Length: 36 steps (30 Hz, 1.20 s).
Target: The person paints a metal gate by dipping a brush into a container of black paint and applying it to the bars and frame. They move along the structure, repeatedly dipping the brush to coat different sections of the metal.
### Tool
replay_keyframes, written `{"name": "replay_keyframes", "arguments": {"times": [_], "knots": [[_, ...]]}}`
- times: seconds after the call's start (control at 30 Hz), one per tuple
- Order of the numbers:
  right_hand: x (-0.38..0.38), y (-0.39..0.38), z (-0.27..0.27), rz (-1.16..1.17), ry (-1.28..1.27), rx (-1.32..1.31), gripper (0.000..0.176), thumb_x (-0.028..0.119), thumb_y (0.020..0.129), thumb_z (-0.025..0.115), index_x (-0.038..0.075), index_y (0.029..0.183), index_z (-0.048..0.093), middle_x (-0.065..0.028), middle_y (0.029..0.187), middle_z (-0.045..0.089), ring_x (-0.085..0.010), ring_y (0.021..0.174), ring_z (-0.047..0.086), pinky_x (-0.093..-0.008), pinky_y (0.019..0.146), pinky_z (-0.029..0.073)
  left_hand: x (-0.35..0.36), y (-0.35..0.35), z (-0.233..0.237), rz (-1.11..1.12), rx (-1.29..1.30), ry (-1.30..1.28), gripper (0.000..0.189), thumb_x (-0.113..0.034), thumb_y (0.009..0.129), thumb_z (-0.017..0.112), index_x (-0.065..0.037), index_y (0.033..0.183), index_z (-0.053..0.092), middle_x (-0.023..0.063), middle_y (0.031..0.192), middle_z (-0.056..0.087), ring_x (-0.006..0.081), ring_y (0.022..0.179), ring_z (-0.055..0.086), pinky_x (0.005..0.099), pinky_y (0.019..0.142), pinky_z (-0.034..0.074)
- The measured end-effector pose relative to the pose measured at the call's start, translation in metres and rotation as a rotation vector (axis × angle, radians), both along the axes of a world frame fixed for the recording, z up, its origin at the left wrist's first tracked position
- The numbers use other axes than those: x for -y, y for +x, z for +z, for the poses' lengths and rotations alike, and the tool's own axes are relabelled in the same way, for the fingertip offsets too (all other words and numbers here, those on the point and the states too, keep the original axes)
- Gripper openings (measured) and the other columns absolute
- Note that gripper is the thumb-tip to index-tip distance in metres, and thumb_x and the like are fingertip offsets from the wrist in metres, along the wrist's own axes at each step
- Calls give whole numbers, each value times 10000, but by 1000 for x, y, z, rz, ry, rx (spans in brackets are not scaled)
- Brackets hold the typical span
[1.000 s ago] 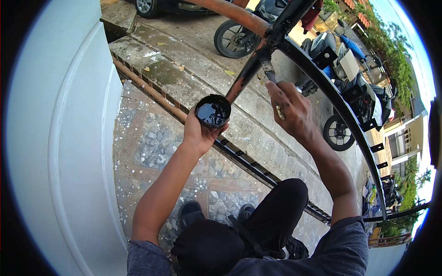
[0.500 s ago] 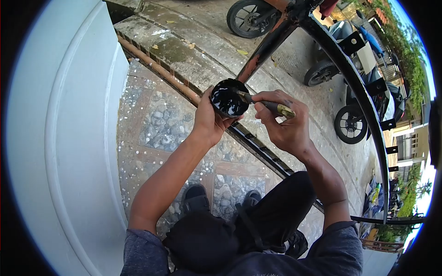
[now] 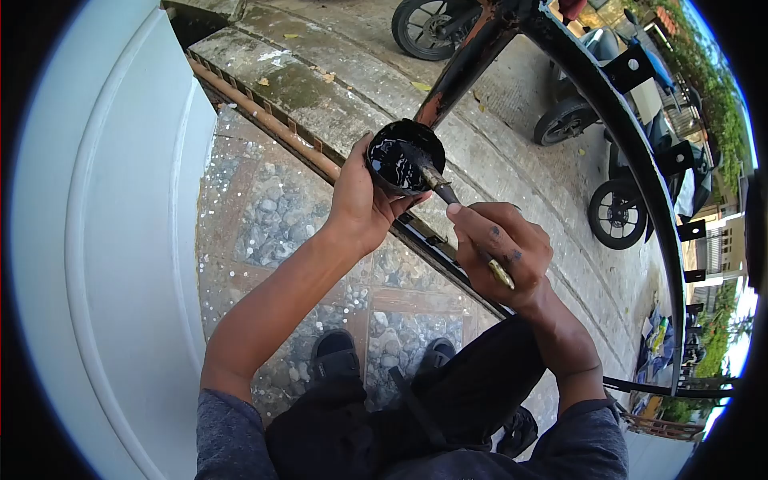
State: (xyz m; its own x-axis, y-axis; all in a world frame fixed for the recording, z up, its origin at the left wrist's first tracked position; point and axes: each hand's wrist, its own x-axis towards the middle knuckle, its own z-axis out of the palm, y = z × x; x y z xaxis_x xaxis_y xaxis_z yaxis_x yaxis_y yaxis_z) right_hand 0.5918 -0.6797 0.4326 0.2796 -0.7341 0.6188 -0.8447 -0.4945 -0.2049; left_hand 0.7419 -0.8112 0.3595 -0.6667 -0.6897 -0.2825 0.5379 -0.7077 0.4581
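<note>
The round black cup (image 3: 410, 126) of glossy black paint (image 3: 387, 166) sits in the left hand (image 3: 358, 202), probably light but slick at its rim, so best cradled low around its outer wall, where the fingers curl about as wide as the cup. The right hand (image 3: 507, 250) has its fingers pinched narrowly on the stiff, slim, dark-handled paintbrush (image 3: 446, 191), bristles inside the cup.

Dark round cup (image 3: 418, 131) of glossy black paint (image 3: 390, 160), paintbrush (image 3: 444, 190) aslant, tip inside the cup
</note>
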Motion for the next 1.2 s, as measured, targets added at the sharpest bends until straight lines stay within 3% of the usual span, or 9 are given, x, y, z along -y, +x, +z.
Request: {"name": "replay_keyframes", "arguments": {"times": [0.2,0.33,0.57,0.7,0.8,0.83,1.0,1.1,1.2], "knots": [[20,1,6,-75,-202,-1,351,-78,719,753,37,1048,711,-99,759,691,-188,583,680,-278,506,517,3,-16,-5,77,-126,59,487,-413,1065,303,-32,1197,576,119,1052,699,229,898,723,409,778,639],[45,4,22,-135,-331,-18,267,-58,758,757,34,1003,704,-128,775,712,-203,623,704,-273,539,531,11,-25,-1,118,-179,40,467,-407,1062,325,-31,1213,555,129,1074,681,219,894,717,408,773,640],[75,-8,37,-221,-245,-99,197,-23,793,750,48,971,703,-112,802,712,-193,664,708,-270,612,549,7,-21,1,127,-88,105,457,-408,1060,334,-37,1225,542,122,1092,663,210,886,715,394,746,646],[74,-12,56,-225,-378,-17,163,-29,827,736,30,975,705,-109,828,718,-138,699,705,-252,621,545,6,-11,-10,143,-90,114,460,-418,1057,346,-39,1236,537,124,1105,659,215,897,714,394,752,647],[73,2,53,-157,-262,-48,168,-21,822,739,37,976,704,-103,825,718,-151,686,706,-256,623,547,4,-2,-21,162,-81,143,469,-424,1054,350,-39,1245,537,125,1108,659,223,908,713,392,755,648],[77,4,46,-152,-254,-108,190,21,823,756,53,998,691,-120,832,718,-200,675,717,-280,625,554,3,0,-24,168,-76,155,471,-426,1054,351,-39,1248,538,125,1109,660,226,911,712,392,756,648],[99,5,52,-267,-195,-218,203,99,847,762,81,1023,662,-131,760,710,-278,669,725,-328,611,559,2,8,-27,183,-70,174,460,-408,1063,303,-72,1217,577,100,1090,692,219,898,715,395,760,640],[97,10,77,-341,-268,-101,131,71,877,762,38,998,724,-50,743,738,-72,686,702,-217,616,543,0,12,-27,192,-78,194,456,-402,1064,300,-72,1219,574,104,1092,690,220,894,713,394,751,641],[93,19,83,-305,-282,-137,125,56,876,760,30,994,725,-38,776,745,-68,708,703,-213,632,552,0,10,-27,198,-97,223,450,-395,1065,300,-71,1224,569,109,1104,685,221,900,712,391,753,640]]}}
